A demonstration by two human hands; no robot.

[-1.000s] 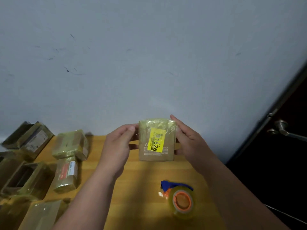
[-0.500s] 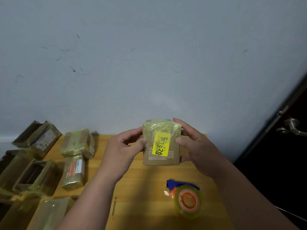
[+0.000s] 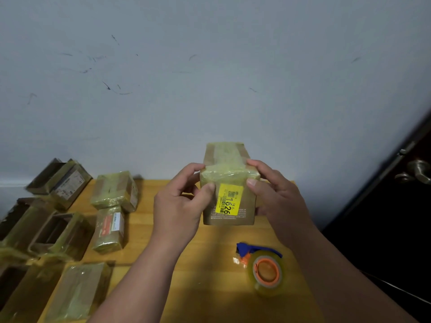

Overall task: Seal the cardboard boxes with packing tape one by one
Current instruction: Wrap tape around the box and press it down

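A small brown cardboard box (image 3: 229,217) with a yellow label and yellowish tape over its top is held above the wooden table (image 3: 210,276). My left hand (image 3: 179,206) grips its left side, thumb pressing on the front near the taped edge. My right hand (image 3: 275,197) grips the right side, thumb on the front and fingers over the top corner. A roll of clear packing tape (image 3: 267,272) on an orange and blue dispenser lies on the table below the box, near my right forearm.
Several other boxes lie at the left: taped ones (image 3: 114,191) (image 3: 110,229) (image 3: 77,292) and open ones (image 3: 59,180) (image 3: 58,236). A pale wall rises behind the table. A dark door with a metal handle (image 3: 417,172) stands at the right.
The box has tilted so its taped top now faces me more. Both thumbs have moved onto the front of the box near the taped edge.
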